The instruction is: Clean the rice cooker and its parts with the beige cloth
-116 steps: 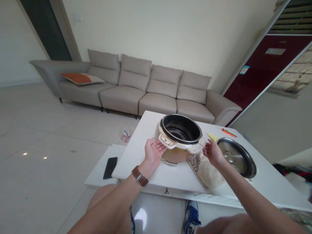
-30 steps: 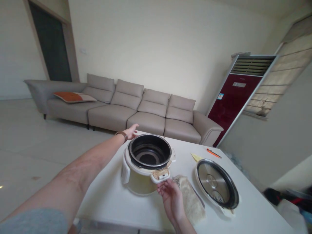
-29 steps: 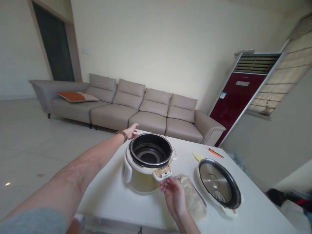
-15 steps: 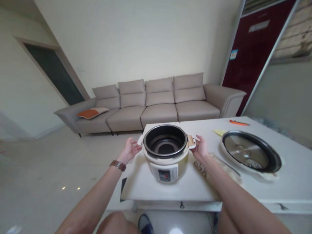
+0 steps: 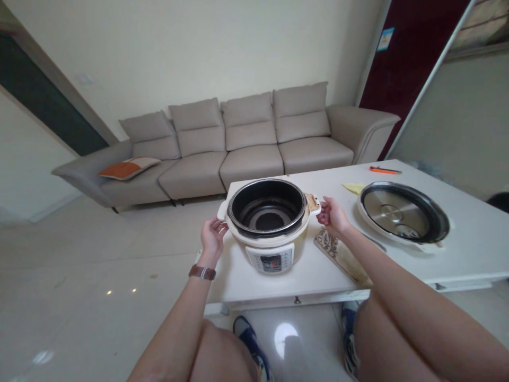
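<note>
A cream electric pressure cooker (image 5: 274, 249) with a dark open pot stands on the white table (image 5: 469, 249), its control panel facing me. My left hand (image 5: 212, 239) curls its fingers under the cooker's left side handle. My right hand (image 5: 333, 215) grips the stained right side handle. The cooker's lid (image 5: 403, 212) lies upside down on the table to the right, apart from both hands.
A patterned cloth (image 5: 342, 254) lies under my right forearm. A yellow paper (image 5: 353, 187) and an orange tool (image 5: 384, 170) sit at the table's far edge. A grey sofa (image 5: 246, 143) stands behind. My knees and blue shoes (image 5: 248, 331) are below.
The cooker has been turned so its panel faces me. My left hand came back from reaching behind it to its left handle, and my right hand moved to the right handle.
</note>
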A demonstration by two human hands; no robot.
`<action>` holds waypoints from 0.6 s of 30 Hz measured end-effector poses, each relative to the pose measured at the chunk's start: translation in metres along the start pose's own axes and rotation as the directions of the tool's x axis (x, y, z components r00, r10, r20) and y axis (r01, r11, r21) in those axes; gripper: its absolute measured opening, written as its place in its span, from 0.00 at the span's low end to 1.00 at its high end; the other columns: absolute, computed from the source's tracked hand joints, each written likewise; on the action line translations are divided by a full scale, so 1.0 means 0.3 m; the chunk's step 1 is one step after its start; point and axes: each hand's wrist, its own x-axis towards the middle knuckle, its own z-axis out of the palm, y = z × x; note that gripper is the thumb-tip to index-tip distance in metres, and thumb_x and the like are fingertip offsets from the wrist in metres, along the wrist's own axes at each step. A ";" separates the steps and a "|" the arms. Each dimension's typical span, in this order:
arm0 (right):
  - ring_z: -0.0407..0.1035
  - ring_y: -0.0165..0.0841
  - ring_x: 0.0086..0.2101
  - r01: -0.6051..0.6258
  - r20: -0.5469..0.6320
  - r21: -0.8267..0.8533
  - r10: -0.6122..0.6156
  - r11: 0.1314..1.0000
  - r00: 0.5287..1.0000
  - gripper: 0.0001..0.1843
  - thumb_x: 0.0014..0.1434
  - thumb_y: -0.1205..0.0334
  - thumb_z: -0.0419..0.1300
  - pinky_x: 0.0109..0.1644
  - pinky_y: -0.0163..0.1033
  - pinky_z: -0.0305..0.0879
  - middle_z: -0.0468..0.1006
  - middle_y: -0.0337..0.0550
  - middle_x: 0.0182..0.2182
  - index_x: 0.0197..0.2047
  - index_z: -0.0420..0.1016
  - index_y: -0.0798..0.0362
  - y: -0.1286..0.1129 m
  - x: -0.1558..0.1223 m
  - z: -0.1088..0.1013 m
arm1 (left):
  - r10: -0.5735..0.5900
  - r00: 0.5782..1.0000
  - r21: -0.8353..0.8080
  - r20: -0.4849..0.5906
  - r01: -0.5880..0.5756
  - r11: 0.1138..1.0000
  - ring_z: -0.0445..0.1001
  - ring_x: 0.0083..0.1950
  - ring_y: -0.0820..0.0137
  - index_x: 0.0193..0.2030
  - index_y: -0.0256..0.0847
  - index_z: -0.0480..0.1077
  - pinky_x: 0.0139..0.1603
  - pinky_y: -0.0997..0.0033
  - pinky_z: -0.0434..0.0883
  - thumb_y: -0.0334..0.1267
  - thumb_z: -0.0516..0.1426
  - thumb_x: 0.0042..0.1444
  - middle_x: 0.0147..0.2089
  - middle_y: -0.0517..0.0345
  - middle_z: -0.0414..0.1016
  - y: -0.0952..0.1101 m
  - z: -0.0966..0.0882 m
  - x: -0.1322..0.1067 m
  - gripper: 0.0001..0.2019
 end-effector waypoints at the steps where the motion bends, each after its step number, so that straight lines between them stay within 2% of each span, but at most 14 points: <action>1: 0.49 0.24 0.15 -0.005 -0.007 -0.014 0.005 1.000 1.000 0.22 0.61 0.45 0.57 0.16 0.29 0.39 0.63 0.36 0.14 0.23 0.67 0.51 -0.002 -0.009 -0.008 | 0.017 1.000 0.006 0.002 -0.017 1.000 0.74 0.31 0.71 0.31 0.38 0.73 0.34 0.74 0.69 0.38 0.56 0.50 0.30 0.56 0.77 -0.013 0.000 0.004 0.07; 7: 0.50 0.25 0.16 -0.017 0.002 -0.107 0.017 0.994 1.000 0.25 0.62 0.45 0.56 0.18 0.32 0.39 0.64 0.39 0.14 0.20 0.69 0.52 -0.029 -0.067 -0.061 | 0.176 0.984 0.052 -0.023 -0.175 0.983 0.72 0.33 0.70 0.30 0.41 0.70 0.36 0.74 0.68 0.42 0.55 0.48 0.31 0.58 0.75 -0.061 0.001 0.028 0.07; 12: 0.51 0.26 0.17 -0.009 0.063 -0.161 0.020 0.987 0.998 0.25 0.60 0.42 0.58 0.20 0.35 0.40 0.64 0.39 0.16 0.25 0.75 0.54 -0.044 -0.123 -0.089 | 0.225 0.974 0.052 -0.012 -0.224 0.973 0.72 0.33 0.70 0.30 0.42 0.70 0.37 0.72 0.68 0.44 0.56 0.48 0.31 0.58 0.75 -0.066 -0.008 0.032 0.08; 14: 0.54 0.26 0.19 -0.012 0.110 -0.163 0.030 0.987 0.993 0.24 0.59 0.41 0.60 0.21 0.35 0.43 0.69 0.40 0.20 0.29 0.79 0.55 -0.044 -0.147 -0.086 | 0.249 0.969 0.059 0.000 -0.248 0.967 0.72 0.34 0.69 0.30 0.42 0.70 0.36 0.72 0.69 0.45 0.56 0.48 0.32 0.57 0.75 -0.073 -0.009 0.033 0.09; 18: 0.65 0.30 0.27 -0.017 0.190 -0.101 0.036 0.995 0.981 0.23 0.57 0.41 0.63 0.24 0.34 0.50 0.78 0.44 0.33 0.38 0.83 0.53 -0.042 -0.188 -0.055 | 0.322 0.947 0.081 0.010 -0.321 0.943 0.73 0.33 0.70 0.30 0.42 0.69 0.35 0.73 0.69 0.47 0.57 0.48 0.32 0.57 0.75 -0.096 -0.006 0.041 0.10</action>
